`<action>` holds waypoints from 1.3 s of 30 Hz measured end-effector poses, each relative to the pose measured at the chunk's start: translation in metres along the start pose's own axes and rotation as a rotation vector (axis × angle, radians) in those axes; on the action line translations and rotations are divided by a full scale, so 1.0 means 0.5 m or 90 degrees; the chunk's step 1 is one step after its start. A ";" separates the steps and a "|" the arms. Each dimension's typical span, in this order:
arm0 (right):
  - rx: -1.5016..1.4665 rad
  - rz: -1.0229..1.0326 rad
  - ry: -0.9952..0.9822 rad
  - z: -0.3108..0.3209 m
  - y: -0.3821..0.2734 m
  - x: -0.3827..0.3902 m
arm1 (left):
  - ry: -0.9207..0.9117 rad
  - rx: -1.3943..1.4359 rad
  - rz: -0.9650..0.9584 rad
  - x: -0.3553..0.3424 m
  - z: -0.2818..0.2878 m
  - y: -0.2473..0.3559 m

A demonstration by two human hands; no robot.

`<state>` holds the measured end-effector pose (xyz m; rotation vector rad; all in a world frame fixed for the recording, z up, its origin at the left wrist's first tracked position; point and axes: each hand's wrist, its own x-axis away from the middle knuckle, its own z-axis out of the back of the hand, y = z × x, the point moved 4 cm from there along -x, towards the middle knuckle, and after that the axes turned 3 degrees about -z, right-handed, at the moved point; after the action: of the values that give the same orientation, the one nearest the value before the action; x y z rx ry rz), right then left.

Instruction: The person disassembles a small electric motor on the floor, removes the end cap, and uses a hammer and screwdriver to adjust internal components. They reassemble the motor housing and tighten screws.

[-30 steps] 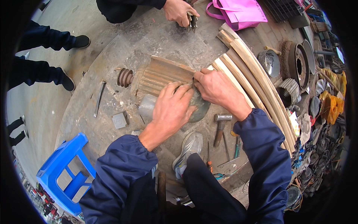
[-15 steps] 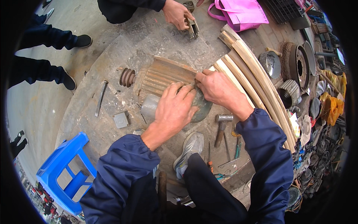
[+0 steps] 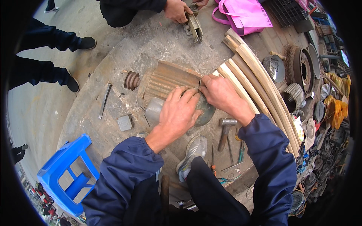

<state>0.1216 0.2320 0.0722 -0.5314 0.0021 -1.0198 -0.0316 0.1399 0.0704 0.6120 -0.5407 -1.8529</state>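
Observation:
A rusty electric motor (image 3: 167,78) with a ribbed housing lies on its side on the worn ground ahead of me. A grooved pulley (image 3: 132,80) shows at its left end. My left hand (image 3: 179,107) rests over the near right part of the motor, fingers spread and slightly bent, thumb apart. Below its palm side shows the round dark end cover (image 3: 205,115). At the motor's far right corner, my right hand (image 3: 220,92) is closed in a pinch; what its fingertips hold is hidden. A grey terminal box (image 3: 154,109) sticks out beside my left wrist.
A hammer (image 3: 225,132), screwdriver (image 3: 213,165) and pliers (image 3: 241,151) lie near my shoe. Left are a chisel-like bar (image 3: 105,100), metal block (image 3: 125,122) and blue stool (image 3: 56,169). Wooden strips (image 3: 260,90) lie right. Another person's hand (image 3: 176,10) holds a metal part (image 3: 194,28).
The view has shifted slightly. My right fingers have curled in more at the motor's corner, while my left hand stays put. The other person's second hand has come into view at the metal part.

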 end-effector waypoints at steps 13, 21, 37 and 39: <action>0.060 0.044 0.024 -0.015 -0.004 0.007 | -0.005 0.003 -0.001 0.001 -0.001 -0.001; 0.114 0.059 0.046 -0.016 -0.021 0.011 | -0.011 -0.014 0.002 0.002 -0.004 -0.001; 0.117 0.061 0.055 -0.022 -0.006 0.021 | 0.000 0.007 -0.001 0.002 0.000 -0.001; 0.101 0.060 0.063 -0.023 -0.003 0.022 | 0.003 0.001 -0.005 0.002 0.000 -0.001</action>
<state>0.1232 0.2178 0.0655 -0.3328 0.0332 -0.9439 -0.0321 0.1392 0.0702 0.6190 -0.5371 -1.8582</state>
